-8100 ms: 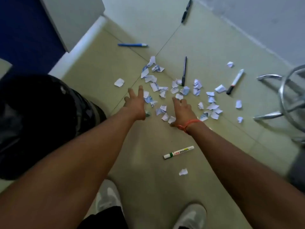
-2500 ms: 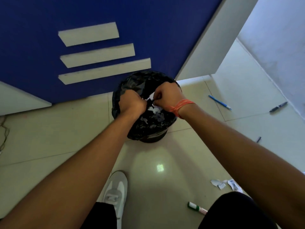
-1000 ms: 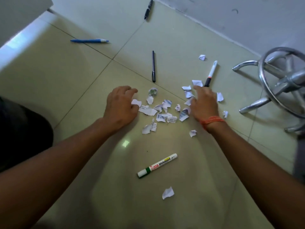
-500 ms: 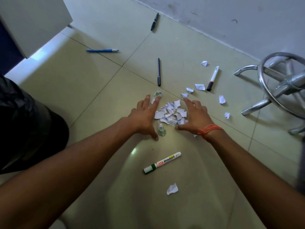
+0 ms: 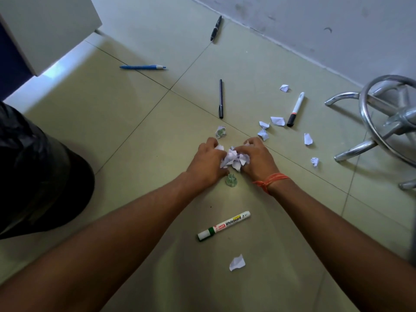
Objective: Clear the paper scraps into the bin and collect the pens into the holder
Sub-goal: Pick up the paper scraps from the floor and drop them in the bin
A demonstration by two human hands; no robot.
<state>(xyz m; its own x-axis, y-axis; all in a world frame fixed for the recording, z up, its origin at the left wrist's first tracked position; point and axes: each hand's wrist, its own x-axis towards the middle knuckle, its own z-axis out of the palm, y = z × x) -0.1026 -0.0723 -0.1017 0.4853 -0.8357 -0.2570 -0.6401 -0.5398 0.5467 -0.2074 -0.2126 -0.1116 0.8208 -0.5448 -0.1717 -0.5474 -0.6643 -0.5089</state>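
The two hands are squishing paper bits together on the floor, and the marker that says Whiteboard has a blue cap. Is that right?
Not quite. The head view shows the Whiteboard marker has a green cap, not blue. The rest holds: the left hand and the right hand are pressing a bunch of paper scraps together on the floor.

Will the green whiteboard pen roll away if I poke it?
Probably, a little. The whiteboard marker looks round and smooth, lying flat on shiny floor tiles, so a sideways poke may roll it. It seems stiff and light, easy to pick up.
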